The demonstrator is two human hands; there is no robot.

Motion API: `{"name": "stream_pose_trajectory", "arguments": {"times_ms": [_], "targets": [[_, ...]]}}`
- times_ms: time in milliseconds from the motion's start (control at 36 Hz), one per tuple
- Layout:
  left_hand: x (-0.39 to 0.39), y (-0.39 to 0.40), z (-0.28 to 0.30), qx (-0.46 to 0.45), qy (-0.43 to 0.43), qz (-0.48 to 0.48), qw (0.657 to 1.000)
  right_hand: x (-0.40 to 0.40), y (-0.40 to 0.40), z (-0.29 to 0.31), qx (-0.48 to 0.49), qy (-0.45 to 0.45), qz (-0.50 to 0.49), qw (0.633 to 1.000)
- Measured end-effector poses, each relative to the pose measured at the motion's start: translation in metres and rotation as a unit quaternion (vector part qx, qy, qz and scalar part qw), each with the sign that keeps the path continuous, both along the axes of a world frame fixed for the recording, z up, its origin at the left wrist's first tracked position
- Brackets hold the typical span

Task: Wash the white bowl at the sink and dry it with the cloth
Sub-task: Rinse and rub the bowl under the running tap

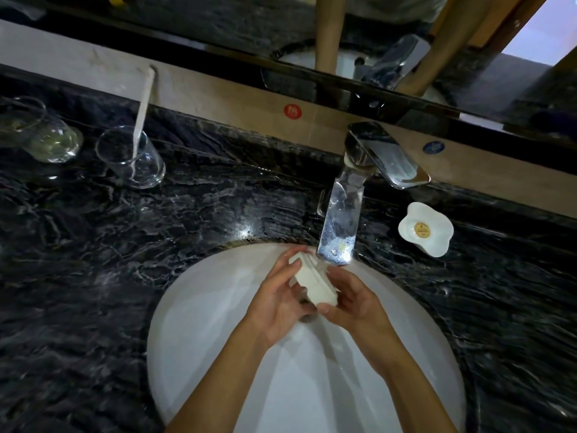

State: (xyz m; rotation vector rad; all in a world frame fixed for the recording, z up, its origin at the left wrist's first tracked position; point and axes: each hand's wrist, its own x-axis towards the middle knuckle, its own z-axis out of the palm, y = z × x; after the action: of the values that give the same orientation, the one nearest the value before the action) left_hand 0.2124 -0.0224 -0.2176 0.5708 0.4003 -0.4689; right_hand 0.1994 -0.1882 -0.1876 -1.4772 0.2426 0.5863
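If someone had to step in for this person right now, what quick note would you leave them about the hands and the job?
Left hand: grips the white bowl from the left side.
Right hand: holds the bowl's right side and lower edge.
The bowl is tilted on edge over the white sink, just under the tap spout.
Done: the bowl has been brought to the sink; rinsing seems under way, though the water stream is hard to make out.
Left: finish washing, then dry it. No cloth is in view, so find one first.
On the counter: two glasses and a small white dish.
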Motion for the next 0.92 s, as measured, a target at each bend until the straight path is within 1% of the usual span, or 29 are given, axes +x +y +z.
{"name": "stream_pose_trajectory", "arguments": {"times_ms": [56,167,222,306,389,500,556,694,806,917], "targets": [[-0.001,-0.002,-0.002,0.005,0.025,0.007,1.0,-0.001,0.0,-0.001,-0.007,-0.002,0.004,1.0],[0.0,-0.003,-0.007,-0.004,0.035,-0.006,0.999,0.0,0.004,0.0,-0.046,-0.004,0.012,0.999],[0.0,-0.003,-0.012,-0.005,0.061,-0.008,0.998,0.002,0.009,0.001,-0.063,-0.01,0.004,0.998],[-0.002,-0.002,-0.018,-0.012,0.085,-0.011,0.996,0.004,0.014,0.001,-0.079,-0.035,-0.016,0.996],[-0.002,-0.002,-0.015,-0.015,0.092,-0.021,0.995,0.001,0.019,0.002,-0.096,-0.061,0.004,0.993],[-0.001,0.002,-0.02,0.01,0.1,-0.058,0.993,-0.004,0.018,-0.001,-0.164,-0.095,0.016,0.982],[-0.001,0.004,-0.021,0.047,0.099,-0.065,0.992,-0.005,0.017,-0.002,-0.174,-0.08,-0.004,0.981],[-0.004,0.012,-0.015,0.145,0.062,-0.047,0.986,-0.008,0.014,-0.014,-0.164,-0.039,-0.052,0.984],[-0.009,0.018,-0.004,0.236,0.024,-0.078,0.968,-0.008,0.012,-0.017,-0.082,0.007,-0.094,0.992],[-0.015,0.024,0.0,0.239,-0.012,-0.104,0.965,-0.011,0.01,-0.018,-0.066,0.022,-0.102,0.992]]}}
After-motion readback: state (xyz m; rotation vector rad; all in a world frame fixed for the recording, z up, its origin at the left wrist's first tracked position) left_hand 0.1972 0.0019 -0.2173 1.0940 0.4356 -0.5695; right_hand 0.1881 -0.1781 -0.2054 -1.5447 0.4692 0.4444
